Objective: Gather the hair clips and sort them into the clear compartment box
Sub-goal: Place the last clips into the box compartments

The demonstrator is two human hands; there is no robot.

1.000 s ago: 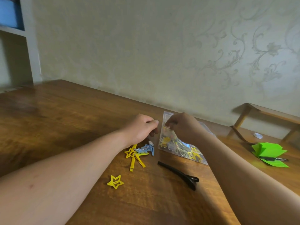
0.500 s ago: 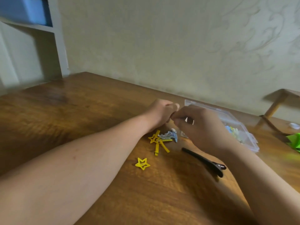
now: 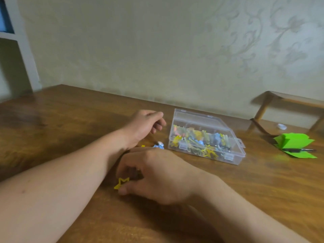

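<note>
Most of the view is a brown wooden table set against a pale patterned wall, with two bare forearms reaching in from the near edge. The left hand hangs just above the wood a little left of the box, its fingers loosely curled, and nothing can be seen in it. The right hand lies nearer the camera, reaching across to the left beside the left forearm. Its fingers and thumb are curled around the yellow star clip, the thumb tip touching the clip's lower edge, and the clip sits low against the table. The clear compartment box stands to the right of both hands, apart from them, and its lid appears to be down, though this is not certain. Through its walls show many clips in yellow, orange, blue and clear plastic, a yellow star among them near the front wall. Well to the right lies a folded green paper with a dark pen-like thing across it, and behind that stands a wooden frame. A blue clip lies on the table between the two hands, just left of the box. A small white thing sits near the frame.
</note>
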